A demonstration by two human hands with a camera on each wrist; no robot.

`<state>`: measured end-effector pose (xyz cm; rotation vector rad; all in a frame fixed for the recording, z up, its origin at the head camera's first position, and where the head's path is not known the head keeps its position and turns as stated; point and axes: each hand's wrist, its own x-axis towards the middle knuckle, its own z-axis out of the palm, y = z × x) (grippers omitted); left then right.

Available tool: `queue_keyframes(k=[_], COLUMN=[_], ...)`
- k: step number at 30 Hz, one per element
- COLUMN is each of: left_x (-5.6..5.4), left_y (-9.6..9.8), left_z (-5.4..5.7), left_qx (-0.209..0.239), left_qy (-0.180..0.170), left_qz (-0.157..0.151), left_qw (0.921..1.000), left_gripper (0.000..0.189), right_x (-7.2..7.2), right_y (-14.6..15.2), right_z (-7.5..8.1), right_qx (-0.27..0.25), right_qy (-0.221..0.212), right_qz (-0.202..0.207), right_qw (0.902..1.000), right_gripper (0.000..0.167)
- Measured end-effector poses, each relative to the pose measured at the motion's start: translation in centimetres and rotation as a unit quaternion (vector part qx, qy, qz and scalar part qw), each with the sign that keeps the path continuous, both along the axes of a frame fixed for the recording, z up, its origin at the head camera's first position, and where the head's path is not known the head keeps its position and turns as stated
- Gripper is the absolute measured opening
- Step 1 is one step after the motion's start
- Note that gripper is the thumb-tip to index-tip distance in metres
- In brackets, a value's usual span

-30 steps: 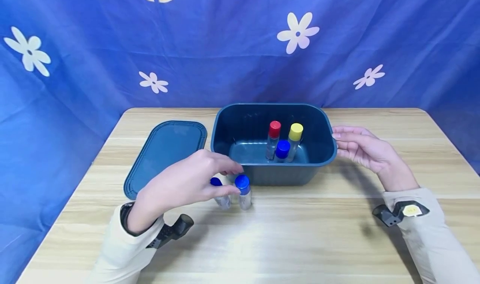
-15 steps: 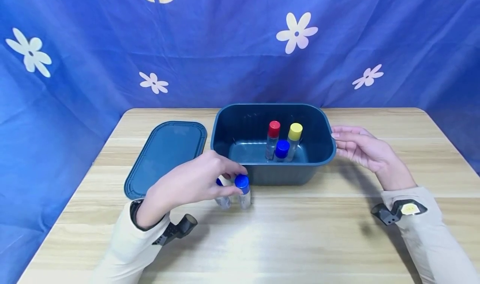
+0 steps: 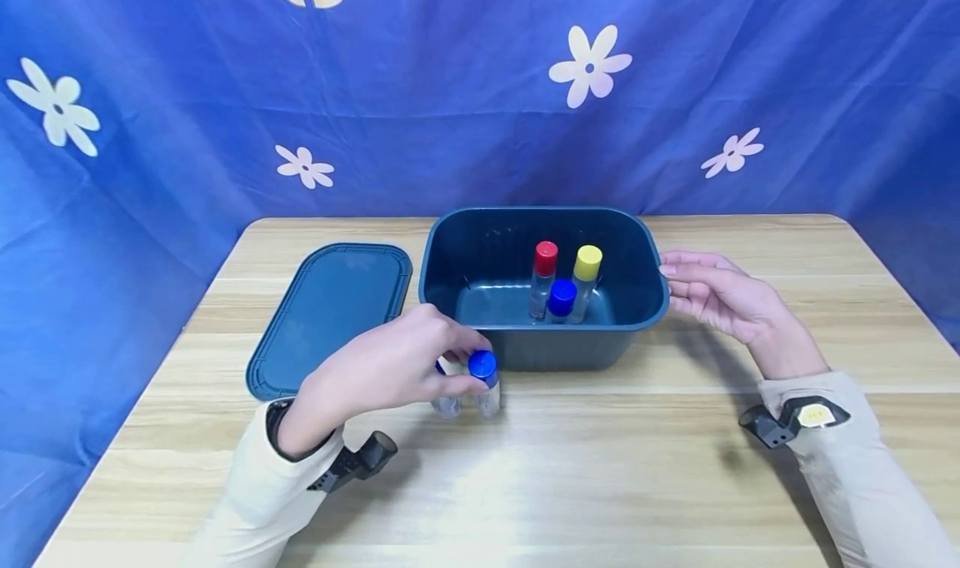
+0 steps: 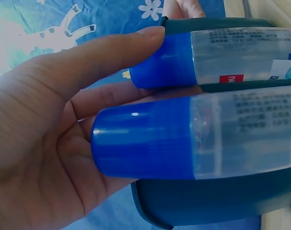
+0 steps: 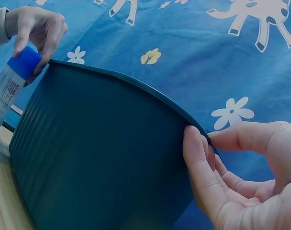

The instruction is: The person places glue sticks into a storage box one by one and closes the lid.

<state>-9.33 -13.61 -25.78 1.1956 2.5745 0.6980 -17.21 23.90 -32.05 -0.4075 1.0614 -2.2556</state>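
My left hand (image 3: 397,360) pinches the blue cap of a clear glue bottle (image 3: 488,397), thumb on the near side and fingers behind. That bottle stands upright on the table in front of a dark teal bin (image 3: 555,350). Just left of it is a second blue-capped glue bottle (image 3: 447,406), partly hidden by the hand; in the left wrist view its cap (image 4: 145,139) lies in front of the palm. My right hand (image 3: 720,293) pinches the bin's right rim. Inside the bin stand a red-capped bottle (image 3: 542,289), a yellow-capped bottle (image 3: 584,289) and a blue-capped bottle (image 3: 561,298).
A flat teal lid (image 3: 330,310) lies on the wooden table (image 3: 615,468) left of the bin. Behind the table hangs a blue cloth (image 3: 450,93) with white flowers.
My left hand has moved slightly right and its thumb and fingers have closed in on the bottle's cap. The right hand stays at the bin's rim.
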Motion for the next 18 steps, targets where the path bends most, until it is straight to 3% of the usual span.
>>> queue_keyframes(k=[10, 14, 18], left_x=[-0.4, -0.4, -0.3], left_y=[-0.7, -1.2, -1.5], left_z=[-0.2, 0.2, 0.7], left_qx=[0.031, 0.09, 0.172], left_qy=[-0.007, 0.009, 0.022], left_qz=[-0.019, -0.026, -0.022], left_qw=[0.9993, 0.9956, 0.9846], left_gripper=[0.024, 0.025, 0.025], right_x=[-0.1, 0.0, 0.0], right_y=[0.0, 0.0, 0.0], right_z=[-0.1, -0.1, 0.0], right_qx=[-0.002, 0.004, 0.007], right_qy=[-0.003, 0.0, -0.001], right_qz=[0.008, 0.004, -0.002], right_qw=[1.0, 1.0, 1.0], right_gripper=[0.032, 0.031, 0.029])
